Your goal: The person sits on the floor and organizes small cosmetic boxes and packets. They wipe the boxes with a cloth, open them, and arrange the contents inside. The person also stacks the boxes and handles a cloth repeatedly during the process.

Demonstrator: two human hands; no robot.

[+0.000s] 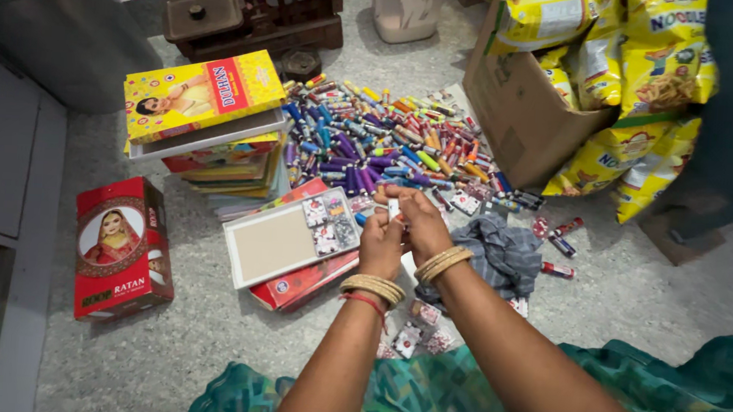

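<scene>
The person's left hand (380, 242) and right hand (421, 226) meet above the floor, fingers curled in and pinched from both sides on one small white packet (393, 209), held up close as if to be looked over or worked open. Just left of the hands lies an open flat tray box (275, 244) with a few small packets laid in its far end, within easy reach of the grip. A wide heap of coloured tubes (387, 144) spreads beyond the hands, a stack of flat boxes (214, 137) stands at its left, and a grey cloth (503, 253) lies crumpled by the right wrist.
</scene>
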